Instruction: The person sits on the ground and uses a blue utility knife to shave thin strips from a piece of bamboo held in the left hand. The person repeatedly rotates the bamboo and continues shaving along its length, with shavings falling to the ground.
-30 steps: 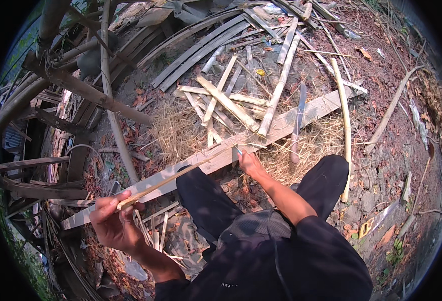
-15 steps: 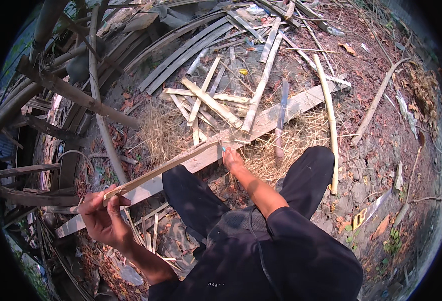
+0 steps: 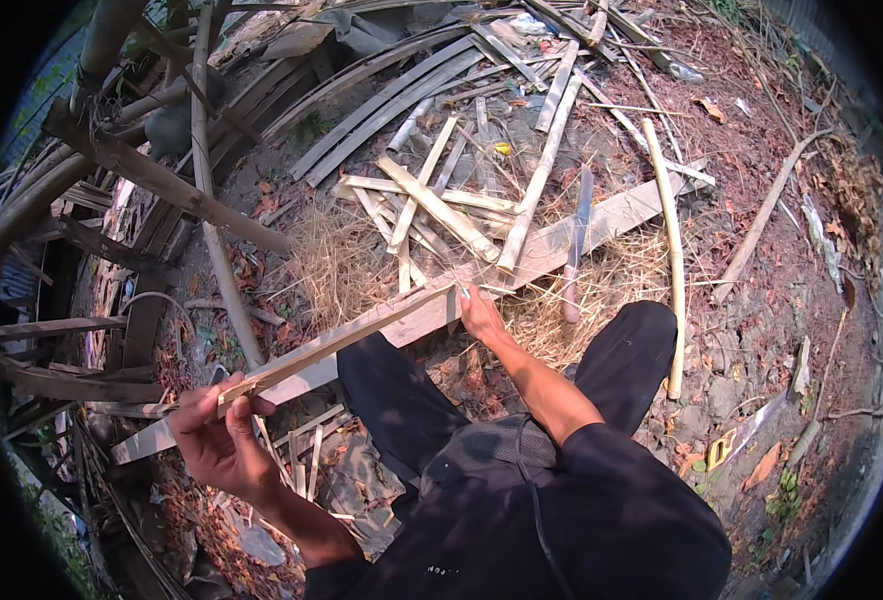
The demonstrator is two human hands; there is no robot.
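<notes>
My left hand is closed round the near end of a long split bamboo strip, fingers on both sides of it. The strip slants up to the right, above a wooden plank. At the strip's far end, my right hand is closed round what looks like a small knife. A short grey blade shows against the strip; the fist hides most of its handle. A long knife with a wooden handle lies across the plank, right of my right hand.
Split bamboo pieces lie crossed beyond the plank, among straw-like shavings. A bamboo pole stretches past my right knee. A yellow-handled handsaw rests on the ground at right. Stacked poles and timber crowd the left side.
The whole view has shifted slightly. Both hands keep their grips, with the strip and the small knife in nearly the same places relative to the plank.
</notes>
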